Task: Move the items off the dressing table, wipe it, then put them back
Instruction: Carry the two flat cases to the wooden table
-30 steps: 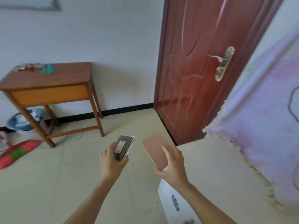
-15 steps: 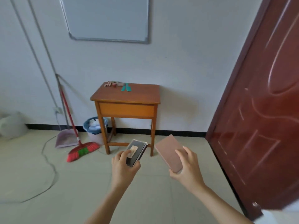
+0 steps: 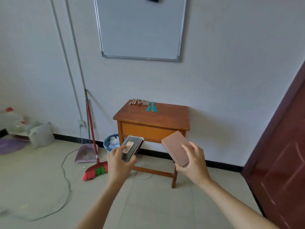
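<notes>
Pink and flat, the rectangular case sits tilted in the right hand, thumb across its face and fingers curled under its near end. Both forearms reach forward at about the same height, wrists level, hands well apart. The left hand is closed round a dark case with a pale label on its lid, thumb lying on the label, the case tipped up away from the palm. That makes two cases, one per hand. Beyond them stands the wooden dressing table against the white wall, well apart from both hands, which are held out in front of its drawer front. On its far left corner lies a cluster of small cosmetics, perhaps five or six pieces though too small to count surely, and just beside them two teal combs. One red broom and one dustpan lean at the wall to the left, with one blue bin under the table's edge.
</notes>
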{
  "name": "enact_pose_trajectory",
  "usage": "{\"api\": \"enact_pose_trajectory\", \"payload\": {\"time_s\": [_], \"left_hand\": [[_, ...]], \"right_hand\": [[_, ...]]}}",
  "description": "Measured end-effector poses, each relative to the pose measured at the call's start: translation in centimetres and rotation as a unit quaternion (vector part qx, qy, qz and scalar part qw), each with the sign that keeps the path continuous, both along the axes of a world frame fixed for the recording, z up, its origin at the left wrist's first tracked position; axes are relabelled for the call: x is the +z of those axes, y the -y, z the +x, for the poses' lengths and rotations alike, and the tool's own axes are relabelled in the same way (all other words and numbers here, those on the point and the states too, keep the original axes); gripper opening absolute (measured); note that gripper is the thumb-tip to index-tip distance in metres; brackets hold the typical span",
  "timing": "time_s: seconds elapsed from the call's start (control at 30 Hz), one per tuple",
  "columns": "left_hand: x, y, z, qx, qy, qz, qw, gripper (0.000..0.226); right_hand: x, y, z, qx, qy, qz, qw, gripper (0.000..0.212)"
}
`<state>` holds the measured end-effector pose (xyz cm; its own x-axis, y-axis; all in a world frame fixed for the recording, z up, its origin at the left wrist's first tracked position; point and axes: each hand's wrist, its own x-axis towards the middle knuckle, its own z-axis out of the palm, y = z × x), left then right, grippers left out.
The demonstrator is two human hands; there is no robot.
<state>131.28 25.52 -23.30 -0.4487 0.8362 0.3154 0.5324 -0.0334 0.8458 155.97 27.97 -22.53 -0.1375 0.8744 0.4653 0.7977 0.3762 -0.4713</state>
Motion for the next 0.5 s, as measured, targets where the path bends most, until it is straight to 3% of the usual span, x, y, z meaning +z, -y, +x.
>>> {"api": "enact_pose_trajectory", "payload": {"time_s": [0.23,0.5], "left_hand": [[1.4,-12.7,0.4,-0.001,-0.006,0.003,1.0,0.046],[-3.0,-22.2,-3.1,0.027,0.021,-0.056,0.998,0.043]], "right_hand": [[0.7,-13.2,-0.4,0.018,-0.02,0.02,0.999,0.072],[-3.9,-24.5,-4.5,0.043,0.017,-0.038,0.998,0.074]]}}
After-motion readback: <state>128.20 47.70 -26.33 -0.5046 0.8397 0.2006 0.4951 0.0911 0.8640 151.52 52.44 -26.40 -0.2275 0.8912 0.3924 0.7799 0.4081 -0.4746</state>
